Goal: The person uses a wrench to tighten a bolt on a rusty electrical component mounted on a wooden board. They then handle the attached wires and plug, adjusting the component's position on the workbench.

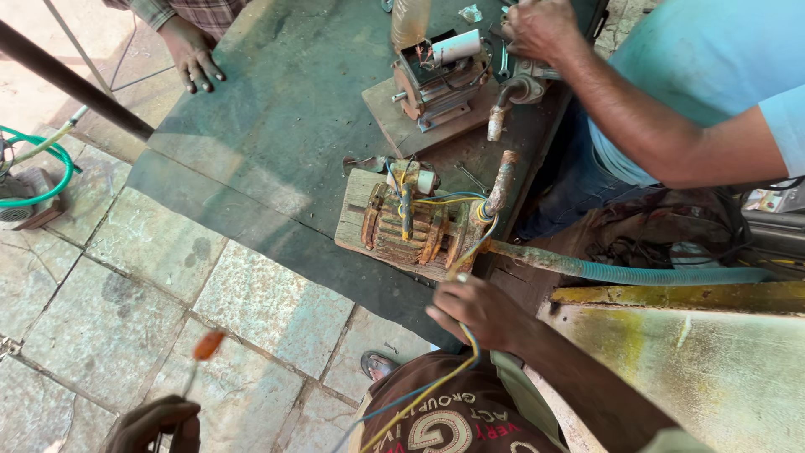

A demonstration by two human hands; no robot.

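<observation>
Head view, looking down on a dark green work table [277, 126] that stands on a stone floor [126, 310]; the right hand [478, 312] is at the near edge of the table, its fingers closed on a blue and yellow wire pair [436, 386] that runs from the person's chest up through the hand to a rusty motor [411, 222]; this motor lies on a small wooden board [356, 197] at the table's near edge, just beside the hand; a corroded pipe [501, 180] rises at its right side, and a green ribbed hose [654, 273] leads away to the right; the left hand [155, 424] is low at the bottom left over the floor, closed around a thin tool with an orange tip [208, 344]; farther on the table a second motor [436, 71] stands on its own board; a person in a light blue shirt has a hand [541, 29] just beside it; another person's hand [194, 59] rests flat on the table's far left edge.
</observation>
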